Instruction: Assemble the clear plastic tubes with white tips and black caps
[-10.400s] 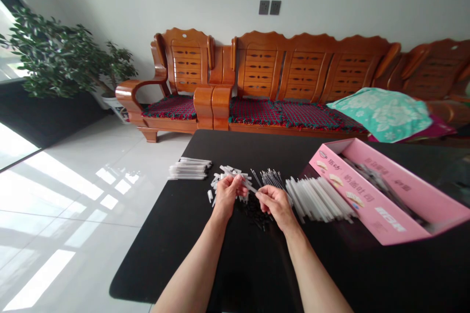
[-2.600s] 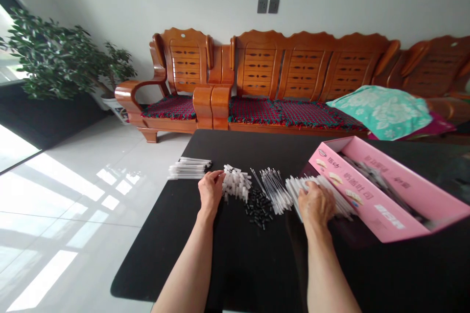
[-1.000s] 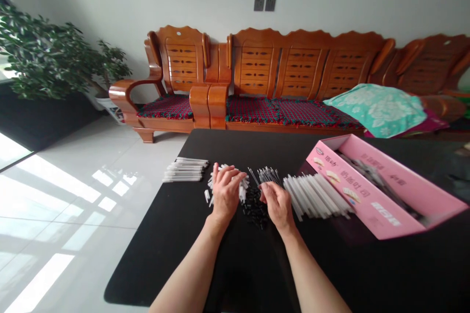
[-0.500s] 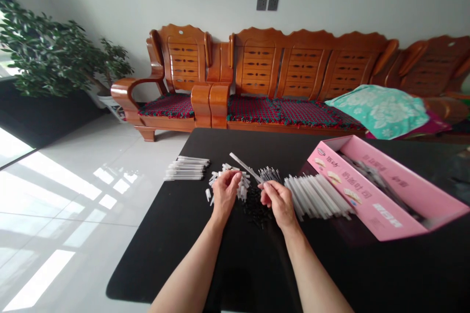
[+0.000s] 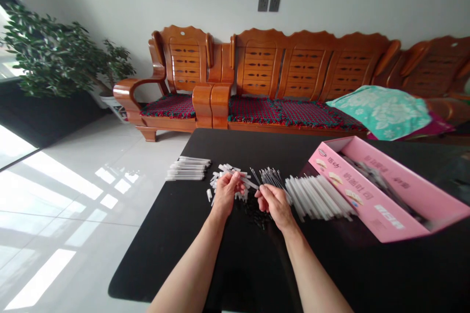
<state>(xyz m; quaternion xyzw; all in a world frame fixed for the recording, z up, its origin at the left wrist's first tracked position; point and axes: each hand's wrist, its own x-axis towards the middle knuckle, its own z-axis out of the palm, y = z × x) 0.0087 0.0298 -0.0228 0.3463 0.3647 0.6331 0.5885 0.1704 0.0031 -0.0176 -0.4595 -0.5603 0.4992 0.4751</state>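
Left hand (image 5: 224,196) and right hand (image 5: 276,204) pinch a pale tube (image 5: 250,183) over the worktop (image 5: 165,244), left of the pink box (image 5: 362,200); I judge it light, stiff, best held near its ends.

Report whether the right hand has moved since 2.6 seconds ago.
Yes: the right hand has moved left, farther from the pink rectangular cardboard box.
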